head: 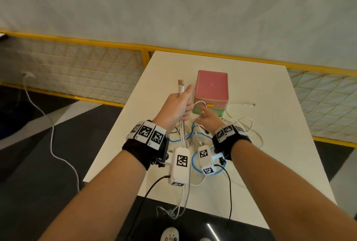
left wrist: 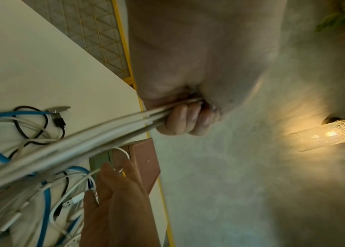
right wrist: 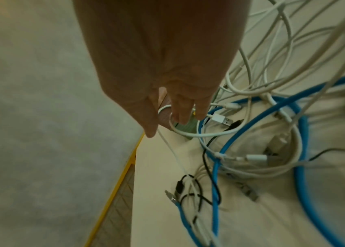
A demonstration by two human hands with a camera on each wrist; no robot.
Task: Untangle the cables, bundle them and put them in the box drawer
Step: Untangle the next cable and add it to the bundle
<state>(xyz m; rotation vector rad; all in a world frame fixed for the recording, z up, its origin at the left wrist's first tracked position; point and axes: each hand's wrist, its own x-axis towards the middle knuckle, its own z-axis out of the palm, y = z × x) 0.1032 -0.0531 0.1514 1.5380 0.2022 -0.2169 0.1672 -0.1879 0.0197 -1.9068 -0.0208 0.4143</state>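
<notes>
My left hand (head: 178, 105) is raised above the table and grips several white cables (head: 182, 130) in a fist; a USB plug (head: 181, 84) sticks up out of it. The left wrist view shows the curled fingers (left wrist: 188, 120) round the taut strands (left wrist: 82, 138). My right hand (head: 207, 118) has straight fingers just in front of the box, with a thin white cable loop (head: 201, 103) hooked over its fingertips (right wrist: 177, 107). The box has a pink upper part (head: 211, 86) and a green drawer (head: 218, 113) below. A tangle of blue (right wrist: 300, 133), black (left wrist: 40, 127) and white cables lies under both hands.
The white table (head: 260, 163) is narrow, with a yellow mesh railing (head: 96, 42) behind it. One white cable end (head: 253, 104) lies to the right of the box. Some strands (head: 179, 208) hang over the near table edge. A lit wall lamp (left wrist: 325, 135) glows beyond.
</notes>
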